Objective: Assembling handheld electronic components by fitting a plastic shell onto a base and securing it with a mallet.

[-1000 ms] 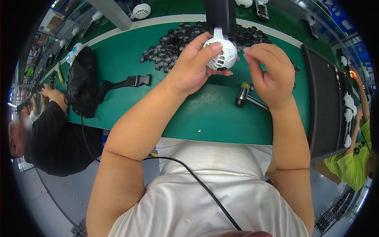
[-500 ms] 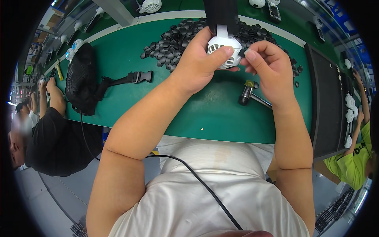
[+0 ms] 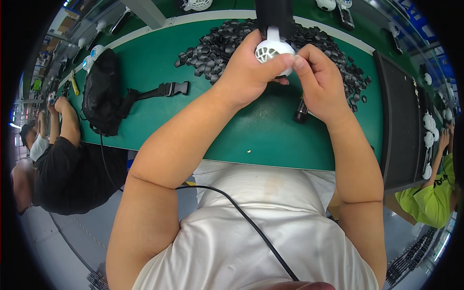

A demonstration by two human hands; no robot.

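My left hand is wrapped round a white, ball-shaped slotted housing, its thumb lying across the front. A thick black cylindrical part rises behind the housing toward the far edge; whether the two are joined cannot be seen clearly. My right hand has thumb and fingers closed together at the housing's right side, the thumb tip meeting my left thumb. Whatever is between those fingers is hidden. Beyond both hands lies a heap of small black caps. A small mallet lies partly under my right hand.
On the green table a black mesh bag with a buckled strap lies at the left. A black tray stands at the right. White slotted units line up beyond it. People work at both sides.
The housing has turned a little in my left hand, and my right fingers have moved in against it. The small black cap they held is out of sight. My right hand covers more of the mallet.
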